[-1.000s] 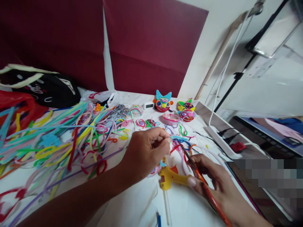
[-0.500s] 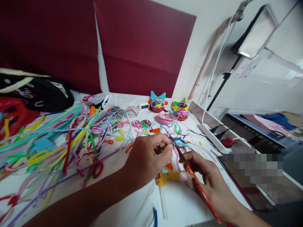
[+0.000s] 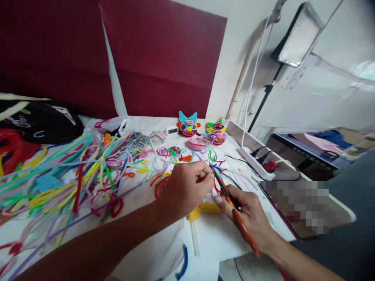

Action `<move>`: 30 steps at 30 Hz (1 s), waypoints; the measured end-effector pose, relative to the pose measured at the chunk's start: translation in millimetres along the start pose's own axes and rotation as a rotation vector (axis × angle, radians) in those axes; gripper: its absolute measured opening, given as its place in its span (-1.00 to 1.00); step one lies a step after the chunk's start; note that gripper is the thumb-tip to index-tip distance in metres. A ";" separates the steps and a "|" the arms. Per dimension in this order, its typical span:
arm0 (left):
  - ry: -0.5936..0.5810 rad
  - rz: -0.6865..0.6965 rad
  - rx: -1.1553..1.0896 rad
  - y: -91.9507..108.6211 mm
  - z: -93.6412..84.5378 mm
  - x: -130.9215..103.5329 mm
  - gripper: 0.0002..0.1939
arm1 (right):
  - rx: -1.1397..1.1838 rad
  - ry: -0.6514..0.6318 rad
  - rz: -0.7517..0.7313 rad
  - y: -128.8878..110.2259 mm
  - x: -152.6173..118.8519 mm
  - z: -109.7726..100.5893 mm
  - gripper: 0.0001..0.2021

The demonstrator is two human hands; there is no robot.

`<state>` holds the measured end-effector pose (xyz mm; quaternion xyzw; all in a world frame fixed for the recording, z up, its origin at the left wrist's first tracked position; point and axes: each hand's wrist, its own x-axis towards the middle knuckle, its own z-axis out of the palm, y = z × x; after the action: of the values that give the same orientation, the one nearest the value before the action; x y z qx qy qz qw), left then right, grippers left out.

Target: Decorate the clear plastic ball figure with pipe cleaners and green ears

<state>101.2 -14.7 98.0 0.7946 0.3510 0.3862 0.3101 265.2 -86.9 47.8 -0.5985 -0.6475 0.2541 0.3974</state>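
My left hand (image 3: 187,191) is closed in a pinch over the middle of the table; whatever sits between its fingertips is hidden. Orange-handled scissors (image 3: 246,232) are gripped in my right hand (image 3: 252,208), their dark blades pointing up and left to the left fingertips. Just below the hands lies a yellow glue gun (image 3: 209,208), a clear glue stick (image 3: 194,238) jutting from it. Near the table's front edge is a short blue pipe cleaner (image 3: 183,263). An orange and red coil (image 3: 160,187) of pipe cleaner shows partly behind my left wrist.
Loose pipe cleaners (image 3: 70,175) cover the left side. At the back stand a blue-eared pipe-cleaner figure (image 3: 189,125), a second colourful figure (image 3: 216,132) and a small digital clock (image 3: 171,130). A power strip (image 3: 259,164) and a dark-screened tablet (image 3: 288,210) lie on the right.
The view has swung a little to the right, so the table things sit further left. More of the blue pipe cleaner and of the orange coil shows. Both hands keep nearly the same pose.
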 end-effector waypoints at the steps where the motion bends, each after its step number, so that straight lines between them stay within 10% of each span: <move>1: -0.012 -0.009 -0.004 -0.9 2.5 1.1 -0.86 | -0.008 0.028 0.000 2.6 0.1 0.3 -0.60; 13: -0.136 -0.021 0.138 -18.3 -26.2 47.6 -0.83 | -0.584 -0.193 0.063 33.3 24.3 -63.4 -0.68; 30: -0.258 -0.267 -0.114 -40.6 -39.4 78.9 -0.89 | -0.851 -0.415 0.004 57.1 40.4 -52.7 -0.67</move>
<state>91.4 79.8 118.4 0.7649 0.3884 0.2560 0.4456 342.4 -46.4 39.6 -0.6460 -0.7587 0.0810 -0.0214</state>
